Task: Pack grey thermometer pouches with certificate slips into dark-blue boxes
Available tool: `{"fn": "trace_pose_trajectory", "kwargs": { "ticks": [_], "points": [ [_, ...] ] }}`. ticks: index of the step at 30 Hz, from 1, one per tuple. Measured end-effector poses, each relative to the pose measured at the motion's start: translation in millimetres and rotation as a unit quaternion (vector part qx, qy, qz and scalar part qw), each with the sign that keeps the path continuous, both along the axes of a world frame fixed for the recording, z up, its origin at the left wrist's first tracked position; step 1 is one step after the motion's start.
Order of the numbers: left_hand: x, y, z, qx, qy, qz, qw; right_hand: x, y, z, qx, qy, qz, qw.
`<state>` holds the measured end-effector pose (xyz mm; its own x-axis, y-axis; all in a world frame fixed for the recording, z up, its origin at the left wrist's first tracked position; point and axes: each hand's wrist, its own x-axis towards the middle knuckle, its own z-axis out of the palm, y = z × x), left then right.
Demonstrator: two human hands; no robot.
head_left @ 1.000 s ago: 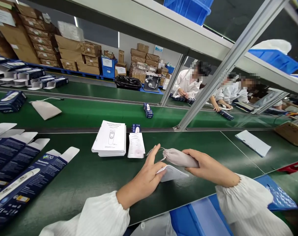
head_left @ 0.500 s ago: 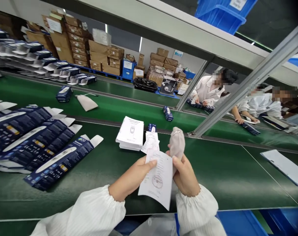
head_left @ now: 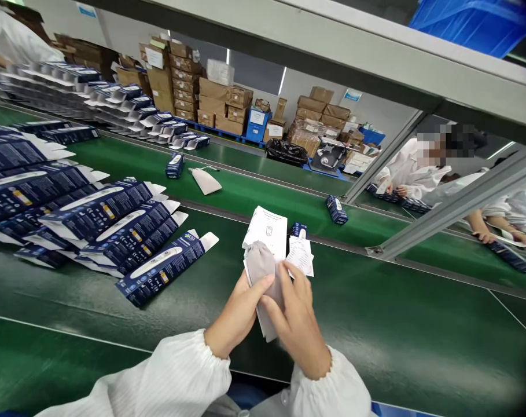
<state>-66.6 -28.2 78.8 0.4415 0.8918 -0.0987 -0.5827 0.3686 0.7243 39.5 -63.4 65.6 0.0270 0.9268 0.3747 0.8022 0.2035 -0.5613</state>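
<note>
A light grey drawstring pouch (head_left: 261,260) is held upright between both hands, low over the green work surface. My left hand (head_left: 236,315) is closed round its left side, thumb across the front. My right hand (head_left: 297,318) grips the right side, with fingertips at the edge and thumb on the cloth. A white paper edge shows behind the pouch; most of the sheet is hidden. Just beyond the hands lies a stack of white printed booklets (head_left: 269,223), partly covered by the pouch. Beside it are small printed slips (head_left: 301,255) and a blue box (head_left: 299,230).
Blue printed cartons with open flaps (head_left: 128,231) are piled at left. On the green belt lie another pouch (head_left: 205,180), an upright blue box (head_left: 175,165) and a blue box (head_left: 336,209). A slanted metal post (head_left: 445,202) stands at right. Co-workers sit beyond.
The pouch has come down and left onto the printed sheet, now mostly covering it. My right hand has shifted to the pouch's side. The view has swung right to left, showing more cartons.
</note>
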Motion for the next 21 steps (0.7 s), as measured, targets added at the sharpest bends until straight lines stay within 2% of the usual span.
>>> {"fn": "trace_pose_trajectory", "kwargs": {
  "ticks": [4,6,9,13,15,17,18,19,20,21],
  "points": [
    [-8,1,-3.6,0.01,0.03,-0.001,1.0,6,-4,0.1,-0.037,0.026,-0.01,0.999],
    [-12,2,-4.5,0.03,0.068,0.023,0.997,-3,-4,-0.6,-0.068,0.058,-0.002,0.996],
    [-20,4,-5.8,0.067,0.115,0.043,0.99,-20,-3,0.4,-0.07,0.098,-0.005,0.993],
    [-35,5,-4.3,0.122,0.134,0.023,0.983,-29,6,4.9,-0.121,0.205,0.062,0.969],
    [-43,8,-1.6,0.163,0.182,0.018,0.97,-29,11,7.3,-0.164,0.242,0.092,0.952],
    [-55,19,0.3,0.243,0.266,0.012,0.933,-28,16,9.7,-0.198,0.268,0.103,0.937],
    [-65,27,0.1,0.293,0.323,0.023,0.9,-27,17,10.7,-0.21,0.282,0.107,0.93],
    [-77,38,-1.2,0.344,0.392,0.041,0.852,-25,18,11.7,-0.22,0.297,0.109,0.923],
    [-91,49,-3.5,0.384,0.476,0.08,0.787,-23,18,12.6,-0.227,0.311,0.109,0.916],
    [-107,60,-6.5,0.394,0.556,0.136,0.72,-21,18,13.1,-0.233,0.322,0.104,0.912]
  ]
}}
